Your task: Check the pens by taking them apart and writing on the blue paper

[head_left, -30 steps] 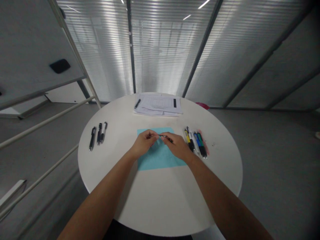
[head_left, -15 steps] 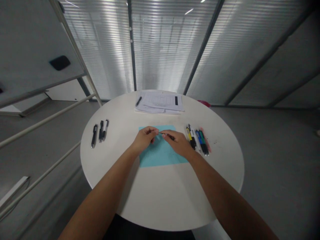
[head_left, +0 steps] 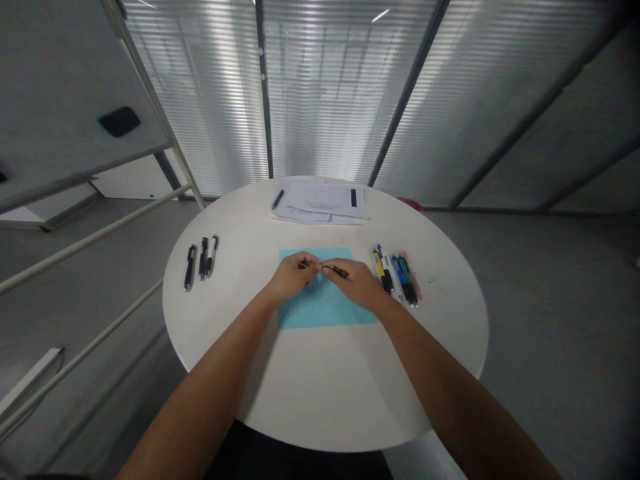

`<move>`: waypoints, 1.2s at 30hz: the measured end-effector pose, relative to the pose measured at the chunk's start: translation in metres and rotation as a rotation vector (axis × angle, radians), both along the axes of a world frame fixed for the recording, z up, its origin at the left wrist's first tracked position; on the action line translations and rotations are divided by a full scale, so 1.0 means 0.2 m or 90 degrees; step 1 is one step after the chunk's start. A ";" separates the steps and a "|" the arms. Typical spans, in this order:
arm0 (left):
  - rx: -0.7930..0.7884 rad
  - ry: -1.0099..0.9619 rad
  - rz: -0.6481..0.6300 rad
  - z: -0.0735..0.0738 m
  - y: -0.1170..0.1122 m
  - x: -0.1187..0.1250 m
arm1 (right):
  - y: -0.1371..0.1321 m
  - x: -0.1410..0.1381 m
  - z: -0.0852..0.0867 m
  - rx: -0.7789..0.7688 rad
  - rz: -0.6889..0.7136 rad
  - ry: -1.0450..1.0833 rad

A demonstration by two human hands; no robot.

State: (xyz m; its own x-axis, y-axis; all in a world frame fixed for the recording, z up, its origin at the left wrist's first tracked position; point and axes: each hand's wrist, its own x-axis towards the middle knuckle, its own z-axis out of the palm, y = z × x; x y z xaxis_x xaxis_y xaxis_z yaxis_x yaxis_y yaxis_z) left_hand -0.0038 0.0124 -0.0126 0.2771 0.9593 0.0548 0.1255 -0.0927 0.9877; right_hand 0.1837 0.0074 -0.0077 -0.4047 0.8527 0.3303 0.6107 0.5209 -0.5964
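Over the light-blue sheet (head_left: pixel 325 307), both hands meet with their fingertips almost touching. My right hand (head_left: pixel 359 283) is closed around a dark pen (head_left: pixel 340 272), whose tip end points left. My left hand (head_left: pixel 294 277) pinches at that tip end; a thin, light sliver shows by its fingers, too small to name. To the right lie several pens in a row, among them a yellow and black pen (head_left: pixel 381 270), a blue pen (head_left: pixel 400 272) and a green pen (head_left: pixel 407 277).
On the left of the round white table (head_left: pixel 330 387) lie a black pen (head_left: pixel 189 269), another black pen (head_left: pixel 203 259) and a white and black pen (head_left: pixel 211 256). Papers (head_left: pixel 320 202) with a dark pen (head_left: pixel 278 201) on them are at the far edge. A pale metal rail (head_left: pixel 95 243) stands left.
My left fingertips have moved slightly right, closing the small gap to my right fingers. A thin light sliver now shows at my left hand. The view has shifted a little.
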 end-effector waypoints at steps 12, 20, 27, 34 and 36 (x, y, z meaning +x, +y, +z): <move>-0.004 0.029 -0.001 0.03 -0.01 0.00 | 0.00 0.00 -0.01 0.002 -0.032 -0.005; 0.013 0.060 0.009 0.01 -0.01 0.00 | 0.00 0.01 -0.01 0.002 -0.019 -0.001; 0.021 0.037 0.025 0.02 -0.01 0.00 | 0.00 0.00 0.00 -0.008 -0.024 0.013; 0.016 0.048 0.000 0.00 0.00 0.00 | 0.00 0.00 -0.01 -0.012 -0.026 0.003; 0.015 0.045 -0.006 -0.01 0.00 -0.01 | 0.00 0.01 -0.01 -0.013 -0.019 0.000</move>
